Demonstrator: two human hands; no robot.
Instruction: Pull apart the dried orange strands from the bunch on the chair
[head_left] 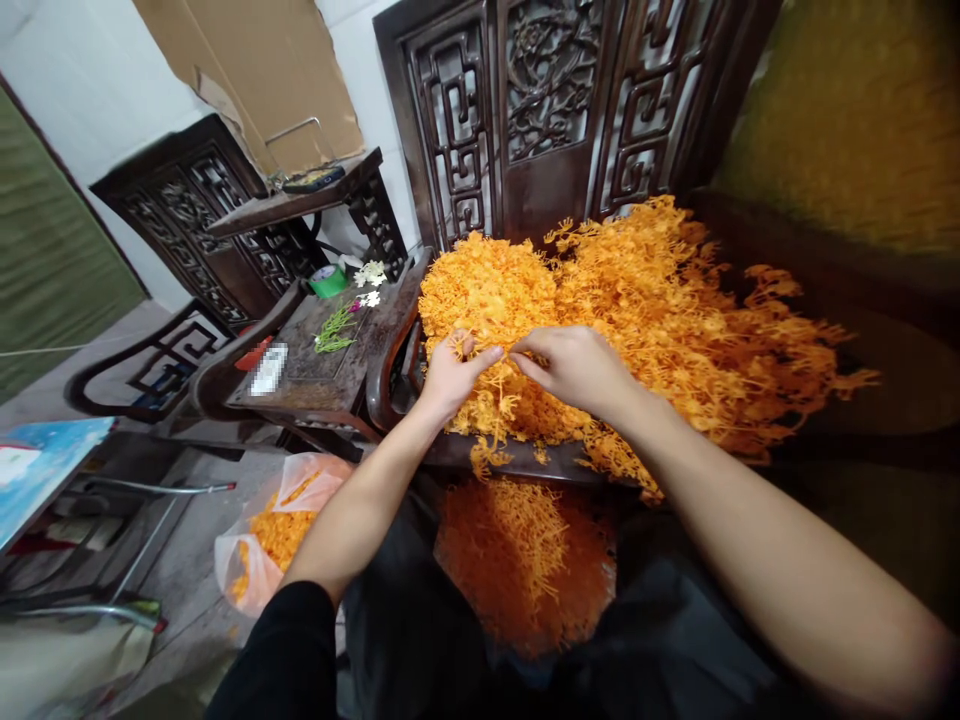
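Observation:
A large heap of orange branching plastic sprigs [660, 330] covers the dark wooden seat in front of me. Over its near left part, my left hand [451, 372] is closed on an orange sprig, thumb pointing right. My right hand [581, 368] is closed in a pinch, its fingertips near the left thumb. Whatever lies between those fingertips is too small to make out. Below the seat edge, between my knees, more loose orange sprigs [525, 530] lie on a reddish-brown surface.
A carved wooden backrest [551, 185] rises behind the heap. On the small side table [315, 375] to the left are green tape [328, 281], green sprigs [334, 330] and white flower pieces [370, 273]. A plastic bag [236, 570] of orange pieces sits on the floor.

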